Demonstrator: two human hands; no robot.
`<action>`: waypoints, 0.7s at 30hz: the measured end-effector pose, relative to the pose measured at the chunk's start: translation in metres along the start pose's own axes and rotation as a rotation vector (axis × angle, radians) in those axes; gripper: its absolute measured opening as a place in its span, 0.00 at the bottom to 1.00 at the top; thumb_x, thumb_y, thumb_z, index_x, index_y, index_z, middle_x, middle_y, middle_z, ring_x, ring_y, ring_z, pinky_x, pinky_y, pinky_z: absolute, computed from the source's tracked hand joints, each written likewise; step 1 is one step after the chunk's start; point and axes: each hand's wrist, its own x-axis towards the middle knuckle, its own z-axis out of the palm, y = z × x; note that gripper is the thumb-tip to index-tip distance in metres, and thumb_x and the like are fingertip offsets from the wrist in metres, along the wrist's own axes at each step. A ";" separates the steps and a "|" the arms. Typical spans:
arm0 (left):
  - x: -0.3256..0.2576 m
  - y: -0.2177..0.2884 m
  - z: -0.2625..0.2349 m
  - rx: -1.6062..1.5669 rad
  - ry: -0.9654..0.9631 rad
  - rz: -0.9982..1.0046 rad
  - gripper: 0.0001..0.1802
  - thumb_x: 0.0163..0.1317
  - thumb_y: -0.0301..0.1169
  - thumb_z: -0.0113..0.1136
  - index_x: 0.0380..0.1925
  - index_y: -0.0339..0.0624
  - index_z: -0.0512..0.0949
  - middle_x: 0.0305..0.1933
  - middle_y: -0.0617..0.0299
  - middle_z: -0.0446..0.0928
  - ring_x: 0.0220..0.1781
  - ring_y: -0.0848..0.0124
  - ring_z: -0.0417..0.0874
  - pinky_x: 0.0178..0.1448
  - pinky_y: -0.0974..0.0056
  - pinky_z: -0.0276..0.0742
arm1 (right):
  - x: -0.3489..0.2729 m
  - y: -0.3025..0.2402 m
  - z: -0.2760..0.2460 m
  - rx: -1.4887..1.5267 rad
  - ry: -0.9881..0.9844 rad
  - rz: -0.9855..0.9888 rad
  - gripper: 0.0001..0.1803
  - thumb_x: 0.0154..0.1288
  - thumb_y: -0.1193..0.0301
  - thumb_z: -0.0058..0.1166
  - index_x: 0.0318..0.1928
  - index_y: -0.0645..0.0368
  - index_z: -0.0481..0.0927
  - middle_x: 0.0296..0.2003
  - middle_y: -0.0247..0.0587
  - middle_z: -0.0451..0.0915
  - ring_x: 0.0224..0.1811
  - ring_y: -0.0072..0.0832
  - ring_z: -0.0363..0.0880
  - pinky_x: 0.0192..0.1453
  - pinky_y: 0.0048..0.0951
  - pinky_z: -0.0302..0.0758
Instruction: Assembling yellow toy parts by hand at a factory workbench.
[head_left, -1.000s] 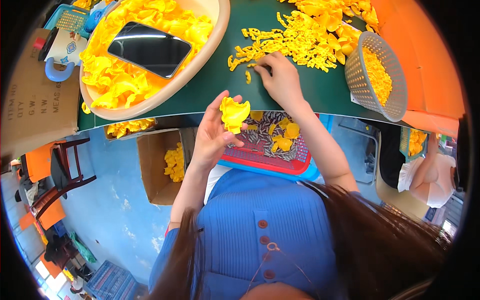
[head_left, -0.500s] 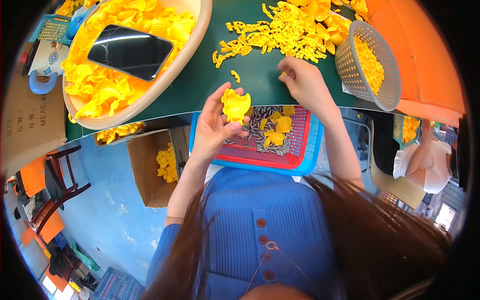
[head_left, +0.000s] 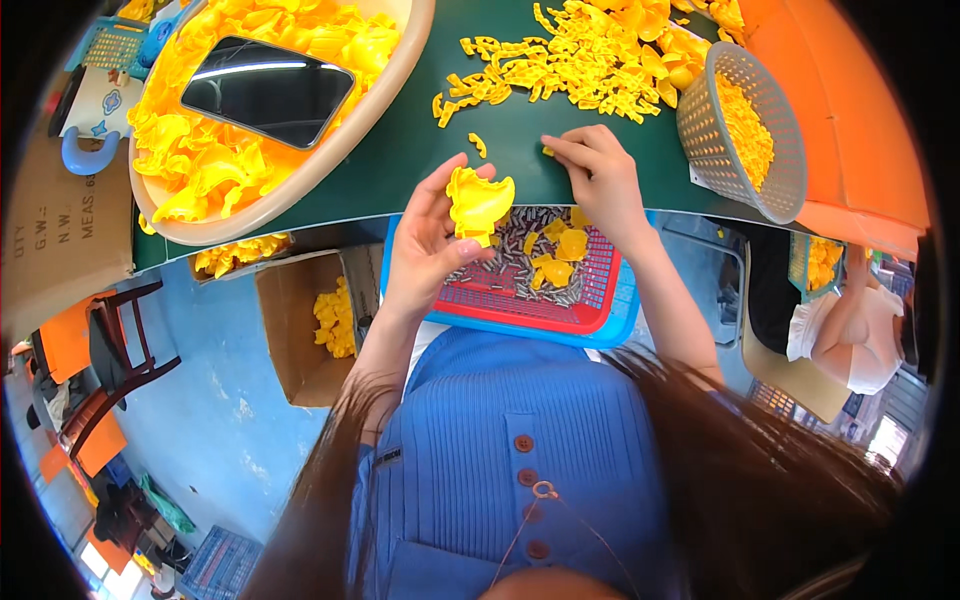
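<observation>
Head view: from my remote seat I see a dark green worktop [head_left: 400, 150] strewn with a heap of small yellow plastic pieces [head_left: 590, 55]. My left hand [head_left: 430, 245] lifts a flat yellow plastic part [head_left: 478, 203] above the worktop's near edge, its grip closed on the part between thumb and fingers. My right hand [head_left: 600, 180] rests on the worktop, its grip pinched narrow on a tiny yellow piece [head_left: 548, 151]. A red mesh tray [head_left: 530, 295] sits below the hands. A beige basin [head_left: 340, 150] of yellow parts carries a dark phone [head_left: 265, 90]; a grey basket [head_left: 740, 130] stands right. Below: blue floor [head_left: 210, 420], a cardboard box [head_left: 300, 330].
</observation>
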 end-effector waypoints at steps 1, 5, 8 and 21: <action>0.001 -0.001 0.001 -0.001 0.002 0.007 0.48 0.48 0.39 0.69 0.65 0.39 0.52 0.63 0.49 0.63 0.54 0.66 0.75 0.45 0.66 0.82 | 0.002 -0.009 -0.005 -0.001 -0.001 -0.001 0.10 0.52 0.81 0.57 0.37 0.59 0.82 0.29 0.38 0.78 0.31 0.30 0.77 0.38 0.26 0.73; 0.002 -0.006 0.005 -0.013 -0.043 0.013 0.50 0.46 0.41 0.70 0.65 0.37 0.52 0.62 0.50 0.64 0.57 0.65 0.73 0.49 0.63 0.80 | 0.010 -0.055 -0.020 0.359 0.028 0.051 0.10 0.50 0.82 0.58 0.36 0.62 0.82 0.30 0.40 0.80 0.33 0.29 0.79 0.39 0.26 0.74; 0.000 -0.007 0.009 -0.093 -0.021 0.003 0.47 0.46 0.32 0.71 0.64 0.35 0.54 0.60 0.51 0.66 0.58 0.66 0.71 0.55 0.65 0.75 | 0.009 -0.063 -0.016 0.364 0.029 -0.001 0.09 0.49 0.83 0.60 0.33 0.62 0.82 0.28 0.39 0.81 0.32 0.28 0.79 0.37 0.25 0.75; 0.001 -0.009 0.009 -0.098 -0.022 0.035 0.46 0.46 0.27 0.71 0.64 0.33 0.55 0.57 0.53 0.68 0.55 0.68 0.74 0.56 0.67 0.73 | 0.010 -0.065 -0.014 0.294 0.049 -0.042 0.08 0.47 0.82 0.60 0.31 0.62 0.80 0.26 0.40 0.79 0.30 0.32 0.78 0.33 0.28 0.75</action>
